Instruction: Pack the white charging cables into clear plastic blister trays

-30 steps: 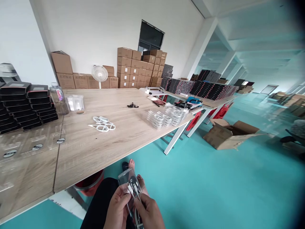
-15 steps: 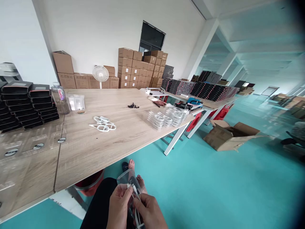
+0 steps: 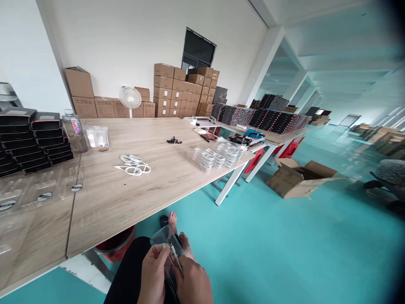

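Observation:
Over my lap, a clear plastic blister tray (image 3: 162,234) lies tilted between my hands. A white charging cable (image 3: 174,252) runs inside it, one slim connector pointing up. My left hand (image 3: 152,270) is closed at the tray's left side, thumb and forefinger pinching a white cable end. Curled over the lower right of the tray, my right hand (image 3: 195,279) grips the cable and hides most of its length. On the table, a coiled white cable (image 3: 134,169) lies apart from both hands.
The wooden table (image 3: 152,194) bears small black pieces (image 3: 174,140), packed clear trays (image 3: 218,155), a bottle (image 3: 75,131) and stacked black boxes (image 3: 19,139). Empty blister trays (image 3: 47,185) lie left. A red bucket (image 3: 118,249) stands underneath; an open carton (image 3: 294,181) sits on the floor.
My right hand has turned and closed further over the cable, covering more of it. My left hand keeps its pinch. The whole view has shifted slightly.

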The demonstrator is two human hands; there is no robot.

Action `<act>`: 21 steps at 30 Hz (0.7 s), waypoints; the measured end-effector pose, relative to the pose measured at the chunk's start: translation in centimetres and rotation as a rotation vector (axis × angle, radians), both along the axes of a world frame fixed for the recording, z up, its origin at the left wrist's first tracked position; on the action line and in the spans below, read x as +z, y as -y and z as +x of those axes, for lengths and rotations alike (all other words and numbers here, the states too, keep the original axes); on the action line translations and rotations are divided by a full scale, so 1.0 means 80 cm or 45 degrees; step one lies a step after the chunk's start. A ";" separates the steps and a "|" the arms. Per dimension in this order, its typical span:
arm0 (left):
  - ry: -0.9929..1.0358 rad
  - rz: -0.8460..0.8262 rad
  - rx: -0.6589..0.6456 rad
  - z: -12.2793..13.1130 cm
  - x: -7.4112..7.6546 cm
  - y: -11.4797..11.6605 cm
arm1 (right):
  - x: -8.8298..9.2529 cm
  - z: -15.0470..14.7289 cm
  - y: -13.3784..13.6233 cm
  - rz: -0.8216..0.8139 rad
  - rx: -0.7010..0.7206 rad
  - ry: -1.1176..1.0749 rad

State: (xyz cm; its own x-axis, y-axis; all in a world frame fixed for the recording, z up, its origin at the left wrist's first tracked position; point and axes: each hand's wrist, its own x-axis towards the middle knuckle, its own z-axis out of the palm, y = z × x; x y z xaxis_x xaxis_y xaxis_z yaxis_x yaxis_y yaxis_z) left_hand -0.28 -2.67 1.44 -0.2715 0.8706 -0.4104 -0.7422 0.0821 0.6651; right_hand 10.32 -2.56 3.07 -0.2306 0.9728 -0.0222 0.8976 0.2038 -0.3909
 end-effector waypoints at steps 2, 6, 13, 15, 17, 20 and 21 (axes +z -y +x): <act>0.010 -0.019 -0.008 -0.003 -0.002 0.000 | -0.007 -0.002 0.001 -0.001 0.008 -0.007; -0.024 -0.036 0.016 -0.010 -0.003 -0.002 | -0.011 0.000 0.003 0.100 0.036 -0.162; -0.042 -0.055 -0.001 -0.021 0.013 0.000 | 0.011 0.011 -0.007 0.121 -0.025 -0.581; -0.010 -0.079 -0.069 -0.024 0.020 0.002 | 0.016 0.013 -0.010 -0.022 -0.052 -0.672; 0.022 -0.089 -0.101 -0.024 0.026 0.005 | 0.019 0.014 -0.012 -0.105 -0.065 -0.723; 0.039 -0.030 -0.125 -0.020 0.030 0.009 | 0.021 0.012 -0.013 -0.104 -0.107 -0.730; 0.037 -0.005 -0.135 -0.019 0.030 0.010 | 0.022 0.010 -0.014 -0.091 -0.108 -0.710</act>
State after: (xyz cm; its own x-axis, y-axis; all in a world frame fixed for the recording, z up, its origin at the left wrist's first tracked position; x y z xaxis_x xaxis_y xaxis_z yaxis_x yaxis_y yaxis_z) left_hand -1.79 -3.47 3.81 -0.1657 0.8920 -0.4205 -0.7483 0.1640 0.6428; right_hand 11.14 -1.48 4.83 -0.1476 0.9889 0.0144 0.5633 0.0960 -0.8206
